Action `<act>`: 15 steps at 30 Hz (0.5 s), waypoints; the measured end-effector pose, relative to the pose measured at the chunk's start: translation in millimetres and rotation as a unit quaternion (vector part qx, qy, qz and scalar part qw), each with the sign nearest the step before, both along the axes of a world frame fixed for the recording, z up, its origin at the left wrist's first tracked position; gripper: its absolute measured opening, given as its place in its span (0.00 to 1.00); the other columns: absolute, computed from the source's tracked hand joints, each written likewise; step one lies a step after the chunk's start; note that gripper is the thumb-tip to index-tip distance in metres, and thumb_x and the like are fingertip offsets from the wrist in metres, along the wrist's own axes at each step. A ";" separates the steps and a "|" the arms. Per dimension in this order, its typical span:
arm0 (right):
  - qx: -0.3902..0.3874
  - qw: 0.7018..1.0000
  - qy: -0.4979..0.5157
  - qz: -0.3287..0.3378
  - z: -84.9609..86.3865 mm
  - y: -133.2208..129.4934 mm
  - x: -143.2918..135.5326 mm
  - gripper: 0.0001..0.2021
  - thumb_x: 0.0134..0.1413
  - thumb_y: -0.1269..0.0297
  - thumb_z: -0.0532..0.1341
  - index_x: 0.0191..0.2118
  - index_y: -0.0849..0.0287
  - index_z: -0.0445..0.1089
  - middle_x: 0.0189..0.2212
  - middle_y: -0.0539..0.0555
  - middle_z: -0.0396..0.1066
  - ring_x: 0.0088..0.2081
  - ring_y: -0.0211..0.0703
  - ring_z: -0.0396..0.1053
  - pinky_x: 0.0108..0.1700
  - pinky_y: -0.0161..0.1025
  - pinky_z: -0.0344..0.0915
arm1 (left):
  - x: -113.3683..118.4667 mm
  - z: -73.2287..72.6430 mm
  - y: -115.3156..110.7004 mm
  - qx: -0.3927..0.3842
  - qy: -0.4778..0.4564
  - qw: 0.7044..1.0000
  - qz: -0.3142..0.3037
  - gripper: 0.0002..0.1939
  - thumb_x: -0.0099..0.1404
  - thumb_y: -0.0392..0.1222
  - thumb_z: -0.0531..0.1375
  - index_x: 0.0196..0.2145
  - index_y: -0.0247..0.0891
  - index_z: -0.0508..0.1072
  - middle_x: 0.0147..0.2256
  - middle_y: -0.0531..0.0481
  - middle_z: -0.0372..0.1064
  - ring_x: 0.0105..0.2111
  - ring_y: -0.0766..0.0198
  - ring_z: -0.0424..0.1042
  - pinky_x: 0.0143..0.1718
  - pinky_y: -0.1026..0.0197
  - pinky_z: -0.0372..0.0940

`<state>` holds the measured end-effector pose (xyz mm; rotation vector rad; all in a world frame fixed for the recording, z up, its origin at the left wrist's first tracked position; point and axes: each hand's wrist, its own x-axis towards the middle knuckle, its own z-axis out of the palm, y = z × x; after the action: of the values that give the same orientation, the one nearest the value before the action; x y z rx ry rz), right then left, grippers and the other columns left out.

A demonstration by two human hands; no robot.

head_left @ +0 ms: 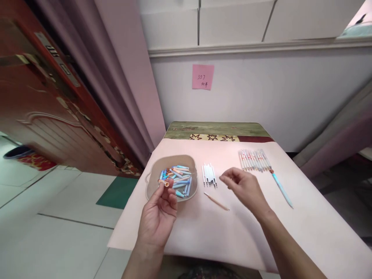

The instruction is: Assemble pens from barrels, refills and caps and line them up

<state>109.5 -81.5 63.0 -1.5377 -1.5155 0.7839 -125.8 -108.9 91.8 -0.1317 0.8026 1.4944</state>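
Note:
Between thumb and fingers, my left hand (pixel 160 213) holds a small orange pen part (pixel 164 183) with its open end showing, in front of the beige basin (pixel 151 190). Inside the basin lie several blue and orange pen barrels (pixel 181 185). My right hand (pixel 245 188) hovers over the table with thumb and fingertips pressed together; whether anything is between them is hidden. Just left of it lies a bundle of white refills (pixel 209 175) with dark tips. A thin light-brown pen piece (pixel 216 201) rests nearer to me.
A row of clear pens (pixel 255 160) lies at the right, beside a light blue pen (pixel 281 188) with a brown top. The pink-covered table (pixel 203 236) stands against a wall bearing a pink note (pixel 202 77). A red door is at the left.

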 end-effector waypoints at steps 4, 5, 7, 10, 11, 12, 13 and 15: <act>-0.020 0.990 -0.137 0.018 -27.1 -11.0 -7.6 0.09 0.53 0.58 0.61 0.26 0.55 0.72 0.22 0.48 0.70 0.25 0.38 0.65 0.28 0.34 0.57 | -18.0 3.6 5.9 -0.003 0.001 1.000 0.028 0.13 0.69 0.29 0.48 0.36 0.28 0.72 0.31 0.42 0.74 0.23 0.73 0.72 0.23 0.74 0.70; -0.019 0.989 -0.144 0.020 -29.1 -12.1 -11.6 0.09 0.53 0.59 0.61 0.26 0.55 0.72 0.22 0.47 0.70 0.25 0.38 0.65 0.28 0.34 0.57 | -22.5 5.3 7.2 -0.003 0.005 0.999 0.042 0.14 0.69 0.29 0.47 0.35 0.28 0.72 0.31 0.42 0.74 0.24 0.73 0.73 0.25 0.73 0.71; -0.005 0.989 -0.146 0.024 -26.8 -11.3 -19.8 0.08 0.54 0.59 0.60 0.27 0.54 0.72 0.22 0.47 0.70 0.24 0.37 0.65 0.28 0.34 0.57 | -30.8 8.8 9.3 -0.003 0.011 0.997 0.075 0.15 0.69 0.27 0.47 0.33 0.28 0.72 0.31 0.42 0.74 0.26 0.71 0.74 0.28 0.72 0.72; 0.030 0.988 -0.146 0.038 -15.0 -4.9 -32.1 0.08 0.55 0.60 0.60 0.28 0.54 0.73 0.23 0.47 0.71 0.23 0.36 0.65 0.28 0.34 0.57 | -40.2 11.6 10.1 -0.003 0.013 0.994 0.108 0.15 0.68 0.26 0.47 0.30 0.29 0.71 0.31 0.41 0.73 0.29 0.69 0.76 0.31 0.70 0.73; 0.040 0.987 -0.147 0.046 -10.6 -2.2 -36.5 0.08 0.55 0.60 0.60 0.28 0.54 0.73 0.23 0.47 0.71 0.24 0.36 0.65 0.28 0.34 0.57 | -42.2 11.1 9.7 -0.003 0.014 0.994 0.109 0.14 0.68 0.25 0.48 0.30 0.28 0.71 0.32 0.40 0.73 0.29 0.69 0.76 0.31 0.70 0.73; 0.049 0.986 -0.150 0.054 -6.5 0.6 -41.1 0.08 0.55 0.60 0.60 0.28 0.54 0.73 0.24 0.47 0.71 0.24 0.36 0.65 0.29 0.33 0.57 | -43.5 10.0 9.2 -0.002 0.014 0.994 0.107 0.14 0.67 0.25 0.48 0.30 0.28 0.71 0.32 0.40 0.73 0.30 0.69 0.76 0.31 0.70 0.73; 0.058 0.984 -0.154 0.062 -2.8 3.2 -45.7 0.07 0.55 0.60 0.60 0.29 0.54 0.73 0.24 0.47 0.72 0.25 0.37 0.66 0.29 0.33 0.58 | -44.2 8.3 8.5 -0.002 0.014 0.995 0.103 0.13 0.67 0.25 0.49 0.31 0.28 0.71 0.33 0.40 0.73 0.30 0.69 0.76 0.32 0.70 0.73; 0.073 0.980 -0.168 0.077 4.1 7.5 -54.6 0.07 0.55 0.60 0.60 0.29 0.54 0.73 0.25 0.48 0.72 0.26 0.37 0.67 0.30 0.34 0.58 | -44.1 3.9 6.9 -0.001 0.017 0.995 0.100 0.12 0.67 0.25 0.49 0.32 0.28 0.71 0.33 0.39 0.73 0.30 0.69 0.76 0.32 0.70 0.73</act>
<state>54.9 -74.0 67.1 -1.5078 -1.9132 0.4996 -169.9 -102.1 95.7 -0.1931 0.8375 1.6885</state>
